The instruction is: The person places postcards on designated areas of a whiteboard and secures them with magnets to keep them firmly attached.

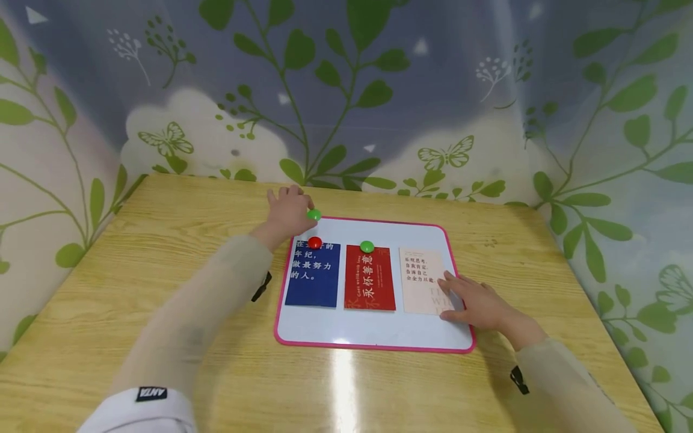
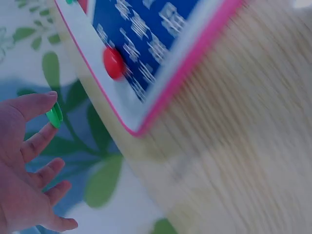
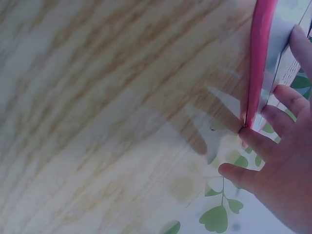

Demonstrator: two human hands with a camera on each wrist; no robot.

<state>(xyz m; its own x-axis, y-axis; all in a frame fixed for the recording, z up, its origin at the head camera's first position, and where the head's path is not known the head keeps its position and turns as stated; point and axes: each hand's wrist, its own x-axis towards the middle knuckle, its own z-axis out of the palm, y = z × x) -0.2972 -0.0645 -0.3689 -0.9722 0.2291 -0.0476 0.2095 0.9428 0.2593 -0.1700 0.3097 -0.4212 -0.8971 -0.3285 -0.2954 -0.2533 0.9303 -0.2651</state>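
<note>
My left hand (image 1: 289,210) pinches a round green magnet (image 2: 55,115) between thumb and index finger, above the far left corner of a pink-rimmed whiteboard (image 1: 335,328). A blue card (image 1: 314,282) lies on the board's left with a red magnet (image 1: 315,242) at its top edge. In the middle is a red card (image 1: 373,285) with another green magnet (image 1: 367,246) on top. The cream card (image 1: 417,279) on the right has no magnet on it. My right hand (image 1: 479,304) rests at the board's right edge, fingers spread, fingertips on the cream card's right side.
The board lies flat on a wood-grain table (image 1: 227,367). Behind it and at both sides hangs a curtain (image 1: 346,138) printed with leaves and butterflies. A dark strap end (image 1: 518,380) sticks out from the right sleeve.
</note>
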